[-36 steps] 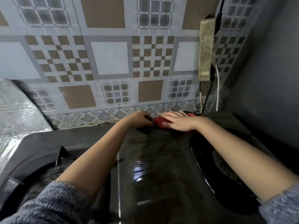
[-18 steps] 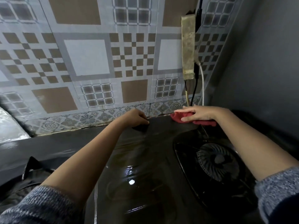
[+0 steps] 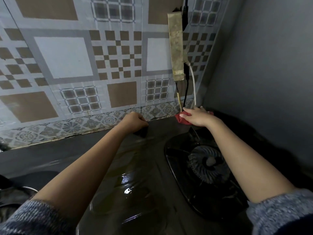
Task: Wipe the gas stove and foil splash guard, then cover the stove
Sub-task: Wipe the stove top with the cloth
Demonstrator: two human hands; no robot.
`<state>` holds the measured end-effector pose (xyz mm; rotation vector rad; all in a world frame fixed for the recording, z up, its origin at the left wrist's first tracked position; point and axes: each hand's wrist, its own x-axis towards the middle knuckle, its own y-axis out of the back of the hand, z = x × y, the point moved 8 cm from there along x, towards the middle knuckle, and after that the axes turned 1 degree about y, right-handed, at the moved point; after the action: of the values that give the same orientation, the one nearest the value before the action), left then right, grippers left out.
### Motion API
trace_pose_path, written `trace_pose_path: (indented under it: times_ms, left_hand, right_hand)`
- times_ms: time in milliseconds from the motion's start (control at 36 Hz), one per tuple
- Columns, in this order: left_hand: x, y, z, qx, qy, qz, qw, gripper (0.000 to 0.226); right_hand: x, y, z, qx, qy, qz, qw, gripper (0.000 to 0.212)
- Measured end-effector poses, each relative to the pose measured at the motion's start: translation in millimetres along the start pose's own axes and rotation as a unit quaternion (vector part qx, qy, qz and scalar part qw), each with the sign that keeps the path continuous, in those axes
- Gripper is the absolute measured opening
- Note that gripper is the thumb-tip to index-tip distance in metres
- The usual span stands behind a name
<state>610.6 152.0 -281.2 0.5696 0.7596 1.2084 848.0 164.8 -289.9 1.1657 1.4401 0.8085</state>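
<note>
The black glass gas stove (image 3: 135, 175) fills the lower view, its top glossy with wet streaks. Its right burner (image 3: 208, 165) sits under my right forearm. My right hand (image 3: 197, 117) lies with fingers flat on a red cloth (image 3: 182, 120), pressing it down at the stove's far right rear corner, next to the wall. My left hand (image 3: 134, 121) is curled at the stove's rear edge, gripping a small dark piece (image 3: 141, 132) there. The foil splash guard is out of view.
A patterned tile wall (image 3: 84, 65) runs close behind the stove. A grimy power strip (image 3: 177, 46) hangs on it, with cables (image 3: 186, 92) dropping to just behind the cloth. A plain grey wall (image 3: 262, 73) closes the right side. The left burner's edge (image 3: 17, 194) shows at lower left.
My right hand has slid the red cloth rightward along the rear edge into the corner under the cables. My left hand has stayed at the rear edge. The view has turned right.
</note>
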Motion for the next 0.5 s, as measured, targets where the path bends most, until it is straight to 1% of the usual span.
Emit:
trace_pose_path:
  times_ms: [56,139,278,361,417,444,500]
  left_hand:
    - [-2,0,0,-0.003,-0.001,0.007,1.000,0.023]
    - [-4,-1,2,-0.008,-0.003,0.018,1.000,0.024]
    - [-5,-2,5,-0.007,-0.003,0.034,0.999,0.024]
    - [-5,-2,5,-0.003,-0.005,0.036,0.999,0.024]
    - [-5,-2,5,0.000,-0.008,0.034,0.999,0.024]
    - [-6,-2,5,0.002,-0.009,0.032,0.999,0.024]
    - [-6,-3,3,0.003,-0.011,0.025,1.000,0.025]
  right_hand:
    - [-1,-2,1,-0.010,0.018,-0.005,1.000,0.058]
    - [-6,-3,7,-0.013,0.069,-0.025,0.997,0.054]
    - [-19,1,22,0.028,0.155,-0.066,0.985,0.048]
    - [-26,5,28,0.052,0.165,-0.089,0.981,0.052]
    - [-29,9,27,0.091,0.158,-0.086,0.980,0.053]
    - [-30,12,27,0.117,0.147,-0.071,0.980,0.052]
    - [-30,21,26,0.136,0.117,-0.010,0.984,0.052]
